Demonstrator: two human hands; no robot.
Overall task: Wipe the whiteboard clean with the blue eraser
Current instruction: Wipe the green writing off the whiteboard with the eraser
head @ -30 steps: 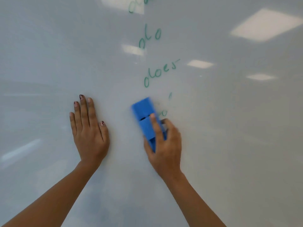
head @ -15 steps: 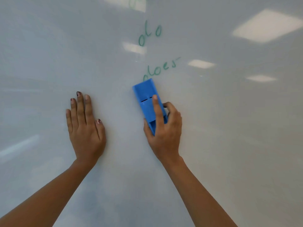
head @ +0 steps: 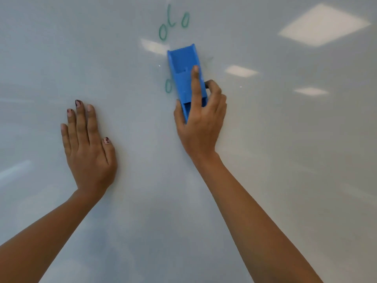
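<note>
Wiping step underway: your right hand (head: 201, 127) grips the blue eraser (head: 184, 72), pressed to the whiteboard (head: 285, 160) at 12 o'clock. Left hand (head: 87, 148) flat, fingers straight, at 8. Next: catch the green loop (head: 168, 86) at the eraser's 8, then the green letters (head: 173, 23) at its 12.

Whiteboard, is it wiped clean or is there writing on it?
Not clean. The whiteboard shows green letters above the blue eraser, plus one green loop beside its left edge.

Pale reflections of ceiling light panels (head: 324, 24) upper right and centre
</note>
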